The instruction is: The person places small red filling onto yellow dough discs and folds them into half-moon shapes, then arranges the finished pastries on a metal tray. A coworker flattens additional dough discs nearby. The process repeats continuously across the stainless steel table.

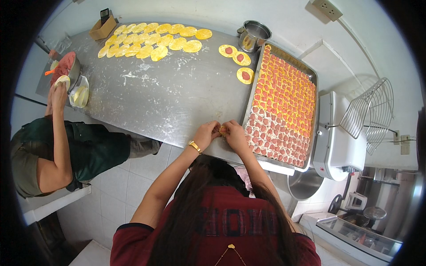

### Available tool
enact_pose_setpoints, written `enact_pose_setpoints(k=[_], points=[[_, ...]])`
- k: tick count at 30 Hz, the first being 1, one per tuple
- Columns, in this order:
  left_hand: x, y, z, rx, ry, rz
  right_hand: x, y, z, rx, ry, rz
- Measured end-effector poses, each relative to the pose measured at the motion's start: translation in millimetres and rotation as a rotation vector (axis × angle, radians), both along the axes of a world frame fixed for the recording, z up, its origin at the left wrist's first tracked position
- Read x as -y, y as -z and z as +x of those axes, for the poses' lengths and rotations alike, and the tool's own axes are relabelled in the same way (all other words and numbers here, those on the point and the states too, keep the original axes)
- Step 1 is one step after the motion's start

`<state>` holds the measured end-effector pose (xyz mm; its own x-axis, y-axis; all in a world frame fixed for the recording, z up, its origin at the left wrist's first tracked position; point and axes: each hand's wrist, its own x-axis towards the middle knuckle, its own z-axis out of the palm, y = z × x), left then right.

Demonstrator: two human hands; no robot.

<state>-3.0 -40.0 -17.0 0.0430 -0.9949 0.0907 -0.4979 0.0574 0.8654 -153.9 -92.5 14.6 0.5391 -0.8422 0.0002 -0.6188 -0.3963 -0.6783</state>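
Note:
At the near edge of the steel table, my left hand (208, 134) and my right hand (234, 134) meet with fingertips pinched around a small dumpling (222, 130). Its yellow wrapper shows between the fingers, which hide most of it. Just right of my right hand lies a big metal tray (245, 116) packed with rows of small dumplings (284, 88), their pink meat showing on top. Those in the far part are yellow, the nearer ones paler. Beyond my hands, three flat yellow dough rounds (245, 81) rest beside the tray, each with a lump of pink meat on it.
Rows of bare yellow dough rounds (160, 53) cover the table's far side. A steel pot (254, 35) stands behind the tray. At left, a co-worker's hands (57, 95) hold a dough round by a bowl of pink meat (76, 71). A white mixer (339, 137) stands right of the tray.

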Motion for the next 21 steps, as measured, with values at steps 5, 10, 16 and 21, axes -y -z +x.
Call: enact_pose_setpoints(k=[5, 10, 16, 21], points=[[-1, 0, 6, -0.005, -0.041, 0.105, -5, 2, 0, 0.01, -0.016, -0.093], [13, -2, 23, -0.046, -0.126, 0.126, -7, 2, 5, -0.106, -0.123, -0.096], [78, 3, 16, 0.015, -0.197, 0.086, 21, -25, -29, 0.232, 0.007, 0.172], [157, 7, -12, 0.198, -0.306, 0.041, 100, -56, -112, 0.394, 0.308, 0.144]])
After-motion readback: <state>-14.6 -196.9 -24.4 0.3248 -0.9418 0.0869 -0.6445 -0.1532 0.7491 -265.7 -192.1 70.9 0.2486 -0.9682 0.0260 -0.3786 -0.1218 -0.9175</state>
